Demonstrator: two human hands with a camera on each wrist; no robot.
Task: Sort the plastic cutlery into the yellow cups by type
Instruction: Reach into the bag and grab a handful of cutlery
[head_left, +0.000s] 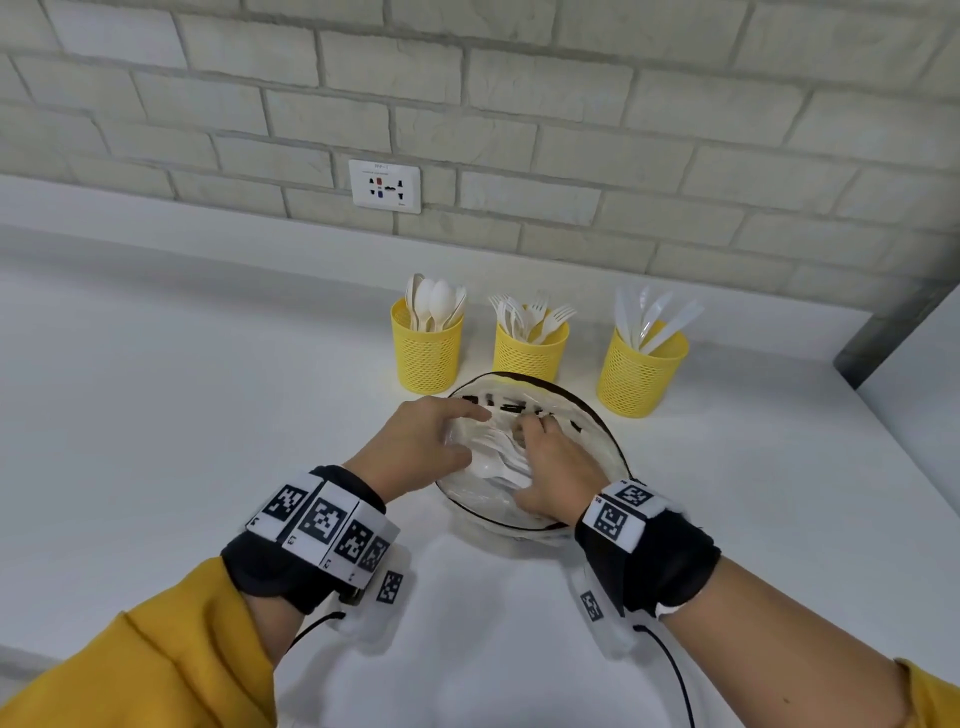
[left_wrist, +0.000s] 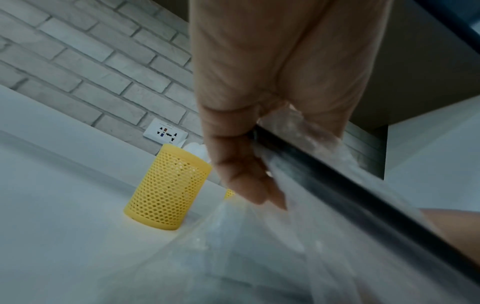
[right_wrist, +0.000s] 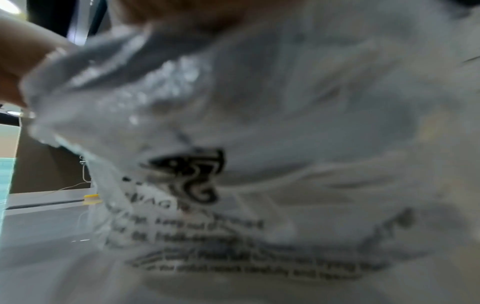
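Three yellow mesh cups stand in a row by the wall: the left cup (head_left: 427, 349) holds spoons, the middle cup (head_left: 529, 347) forks, the right cup (head_left: 640, 370) knives. In front of them lies a clear plastic bag (head_left: 587, 415) with a black rim, open, with a pile of white cutlery (head_left: 497, 460) inside. My left hand (head_left: 427, 448) pinches the bag's left rim (left_wrist: 337, 185) between thumb and fingers. My right hand (head_left: 553, 460) reaches into the bag with fingers curled down onto the pile; its fingertips are hidden. The right wrist view is filled by blurred bag plastic (right_wrist: 233, 144).
The white counter (head_left: 182, 415) stretches wide to the left and in front of the bag. A brick wall with a socket plate (head_left: 384, 186) runs behind the cups. At the far right the counter ends at a grey edge (head_left: 883, 332).
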